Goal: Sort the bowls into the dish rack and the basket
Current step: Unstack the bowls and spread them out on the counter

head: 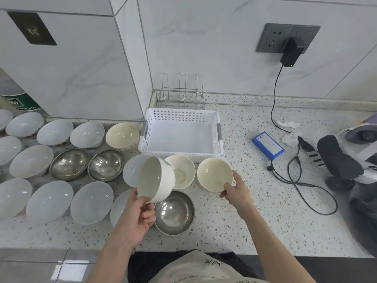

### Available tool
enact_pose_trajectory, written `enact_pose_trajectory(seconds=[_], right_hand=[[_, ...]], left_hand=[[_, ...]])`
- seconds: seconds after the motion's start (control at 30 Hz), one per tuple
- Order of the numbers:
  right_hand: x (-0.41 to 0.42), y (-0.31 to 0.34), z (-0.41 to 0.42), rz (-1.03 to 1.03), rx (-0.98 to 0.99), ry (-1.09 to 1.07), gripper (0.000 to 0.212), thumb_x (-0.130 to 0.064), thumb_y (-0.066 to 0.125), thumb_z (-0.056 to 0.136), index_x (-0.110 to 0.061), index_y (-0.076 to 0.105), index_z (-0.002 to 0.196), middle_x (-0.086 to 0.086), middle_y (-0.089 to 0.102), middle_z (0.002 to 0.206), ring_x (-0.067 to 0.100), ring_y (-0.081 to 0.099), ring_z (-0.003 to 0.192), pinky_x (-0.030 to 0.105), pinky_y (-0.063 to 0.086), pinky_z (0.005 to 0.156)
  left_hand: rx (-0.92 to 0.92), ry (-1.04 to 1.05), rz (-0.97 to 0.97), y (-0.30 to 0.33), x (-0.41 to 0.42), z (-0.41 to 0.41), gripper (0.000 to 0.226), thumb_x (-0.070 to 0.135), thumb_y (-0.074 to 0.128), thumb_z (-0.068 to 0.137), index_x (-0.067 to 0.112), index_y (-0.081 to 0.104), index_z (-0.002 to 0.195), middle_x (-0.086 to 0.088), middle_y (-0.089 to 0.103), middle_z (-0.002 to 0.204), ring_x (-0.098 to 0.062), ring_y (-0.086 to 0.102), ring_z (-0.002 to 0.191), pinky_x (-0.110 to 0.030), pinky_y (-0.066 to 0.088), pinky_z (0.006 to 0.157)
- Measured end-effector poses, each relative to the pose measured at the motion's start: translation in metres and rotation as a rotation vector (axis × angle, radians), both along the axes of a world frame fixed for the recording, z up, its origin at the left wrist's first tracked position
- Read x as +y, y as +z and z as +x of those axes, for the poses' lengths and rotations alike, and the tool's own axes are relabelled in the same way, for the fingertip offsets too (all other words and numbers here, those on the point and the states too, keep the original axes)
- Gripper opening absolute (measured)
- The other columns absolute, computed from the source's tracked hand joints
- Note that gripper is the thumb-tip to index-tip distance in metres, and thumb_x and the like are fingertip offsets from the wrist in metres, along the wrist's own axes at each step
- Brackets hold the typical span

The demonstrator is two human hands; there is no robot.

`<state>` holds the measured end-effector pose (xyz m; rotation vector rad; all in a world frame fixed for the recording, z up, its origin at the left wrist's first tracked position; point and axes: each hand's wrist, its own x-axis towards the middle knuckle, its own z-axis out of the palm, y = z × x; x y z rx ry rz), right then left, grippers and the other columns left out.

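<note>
Two cream bowls are in hand. The left hand (140, 213) grips a tall cream bowl (156, 178) by its rim, thumb inside and fingers curled under, lifted off the counter (255, 217) and tipped so its mouth faces left; green print shows near its upper edge. The right hand (236, 192) pinches the near-right rim of a second cream bowl (214, 173), which sits upright in front of the basket (181, 131); whether it rests on the counter or is raised cannot be told.

The basket is white, perforated, with grey handles and nothing inside. Just behind it, in the wall corner, stands the wire rack (180, 94), also bare.

Between the two held bowls sits a third cream bowl (182, 173), partly hidden by the tipped one. A steel bowl (174, 212) lies directly below the left hand's bowl, and two more steel bowls (87, 164) sit further left. A fourth cream bowl (122, 135) touches the basket's left side. Many pale grey-white bowls (51, 201) crowd the counter's left half in rows.

Right of the basket, the counter is open up to a blue box (268, 145), a black cable (302, 178) and crumpled tissue (288, 131). The counter's front edge runs just below the forearms.
</note>
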<state>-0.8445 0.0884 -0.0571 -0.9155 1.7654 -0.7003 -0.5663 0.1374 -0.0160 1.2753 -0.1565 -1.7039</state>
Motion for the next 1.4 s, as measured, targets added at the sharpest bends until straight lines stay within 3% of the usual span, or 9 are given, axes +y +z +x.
enact_pose_trajectory(seconds=[0.37,0.73,0.83,1.03,1.1,1.2,1.33,1.4], right_hand=[[-0.004,-0.008,0.000,-0.007,-0.035,0.018,0.057,-0.011,0.043,0.088,-0.038,0.040,0.139,0.011,0.070,0.078,0.001,0.057,0.045,0.017,0.040,0.044],[-0.003,-0.006,-0.003,0.065,-0.133,0.047,0.051,-0.026,0.048,0.094,-0.046,0.036,0.139,-0.001,0.068,0.062,0.009,0.048,0.048,0.021,0.035,0.045],[-0.002,-0.004,-0.005,0.116,-0.228,0.036,0.045,-0.037,0.048,0.096,-0.052,0.035,0.136,0.001,0.067,0.070,0.009,0.047,0.049,0.020,0.032,0.045],[0.012,0.001,-0.006,0.149,-0.306,-0.044,0.057,-0.045,0.051,0.095,-0.036,0.029,0.147,0.004,0.070,0.095,0.009,0.048,0.052,0.020,0.031,0.042],[0.021,0.004,-0.007,0.128,-0.254,-0.072,0.049,-0.046,0.049,0.096,-0.030,0.038,0.141,0.004,0.072,0.098,0.008,0.046,0.050,0.020,0.031,0.043],[0.037,0.009,-0.015,0.036,-0.258,-0.122,0.036,-0.044,0.045,0.099,-0.020,0.059,0.121,0.005,0.073,0.079,0.008,0.037,0.044,0.020,0.028,0.040],[0.063,0.016,-0.028,-0.079,-0.339,-0.083,0.043,-0.047,0.036,0.101,-0.022,0.068,0.113,0.009,0.066,0.065,0.009,0.030,0.042,0.022,0.027,0.043],[0.073,0.017,-0.032,-0.110,-0.333,-0.045,0.044,-0.051,0.036,0.100,-0.023,0.068,0.112,0.010,0.065,0.063,0.010,0.029,0.043,0.022,0.027,0.045]], left_hand=[[-0.012,-0.001,-0.007,-0.006,0.008,-0.001,0.024,0.001,0.048,0.095,0.021,0.056,0.104,-0.004,0.050,0.052,-0.005,0.033,0.032,-0.017,0.029,0.030],[-0.082,-0.063,-0.042,-0.007,0.010,-0.008,0.028,-0.003,0.045,0.094,0.019,0.054,0.108,-0.006,0.050,0.053,-0.007,0.033,0.034,-0.018,0.028,0.032],[-0.103,-0.089,-0.052,-0.007,0.010,-0.010,0.034,-0.004,0.046,0.093,0.021,0.054,0.114,-0.006,0.051,0.054,-0.008,0.034,0.036,-0.019,0.029,0.032],[-0.202,-0.210,-0.089,-0.003,0.009,-0.018,0.047,-0.002,0.046,0.095,0.036,0.054,0.122,-0.006,0.053,0.054,-0.010,0.036,0.040,-0.021,0.032,0.036],[-0.271,-0.291,-0.119,0.002,0.009,-0.024,0.053,-0.001,0.046,0.095,0.045,0.054,0.120,-0.006,0.057,0.056,-0.010,0.041,0.043,-0.021,0.032,0.038],[-0.401,-0.445,-0.165,0.009,0.007,-0.040,0.058,0.000,0.048,0.093,0.052,0.051,0.117,-0.004,0.064,0.060,-0.012,0.050,0.051,-0.022,0.034,0.041],[-0.565,-0.662,-0.222,0.014,0.005,-0.072,0.059,0.002,0.046,0.090,0.057,0.045,0.112,-0.004,0.066,0.060,-0.008,0.052,0.044,-0.020,0.037,0.041],[-0.608,-0.727,-0.242,0.012,0.006,-0.086,0.057,0.003,0.044,0.090,0.052,0.041,0.118,-0.003,0.066,0.073,-0.005,0.057,0.045,-0.018,0.040,0.042]])
